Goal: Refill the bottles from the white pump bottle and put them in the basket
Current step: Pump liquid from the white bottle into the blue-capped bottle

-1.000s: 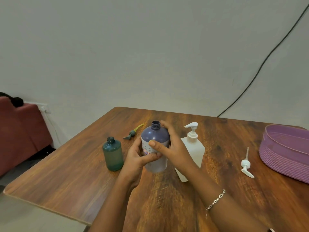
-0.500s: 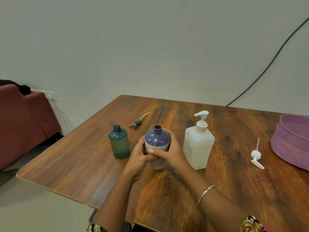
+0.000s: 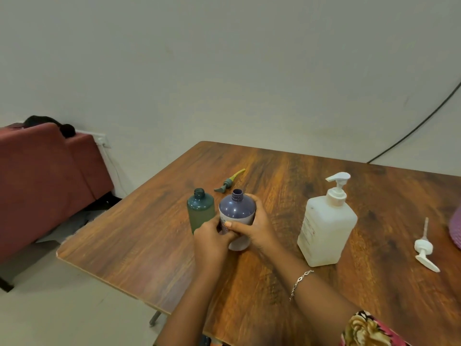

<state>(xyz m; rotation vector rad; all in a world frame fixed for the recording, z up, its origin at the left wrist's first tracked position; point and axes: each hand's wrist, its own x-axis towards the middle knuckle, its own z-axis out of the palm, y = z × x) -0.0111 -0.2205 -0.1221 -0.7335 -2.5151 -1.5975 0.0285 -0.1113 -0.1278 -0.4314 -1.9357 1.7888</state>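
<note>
From the head camera we see the purple bottle (image 3: 237, 213) near the middle of the wooden counter (image 3: 287, 171), upright, its neck open with no cap. Both our hands hold it. The left hand (image 3: 212, 242) curls around its lower body from 8 o'clock. The right hand (image 3: 257, 229) wraps the side from 4 o'clock, with the thumb laid across the pale label at the front. We cannot tell whether its base rests fully on the counter.

At 9 o'clock of the purple bottle stands the green bottle (image 3: 200, 212), also uncapped and just beside it; whether the two touch, we cannot tell. At 12 o'clock lies a green-and-yellow pump head (image 3: 228, 182) on its side.

At 3 o'clock, well apart, the white pump bottle (image 3: 326, 226) stands upright with its pump on. Beyond it at 4 o'clock a loose white pump (image 3: 424, 248) lies flat. The purple basket (image 3: 456, 231) shows only as a sliver at the 3 o'clock edge of the frame.

A silver bracelet (image 3: 300, 280) sits on the right wrist. A red sofa (image 3: 45, 176) stands at 9 o'clock, off the counter, and a black cable (image 3: 419, 126) runs down the wall at 2 o'clock.
</note>
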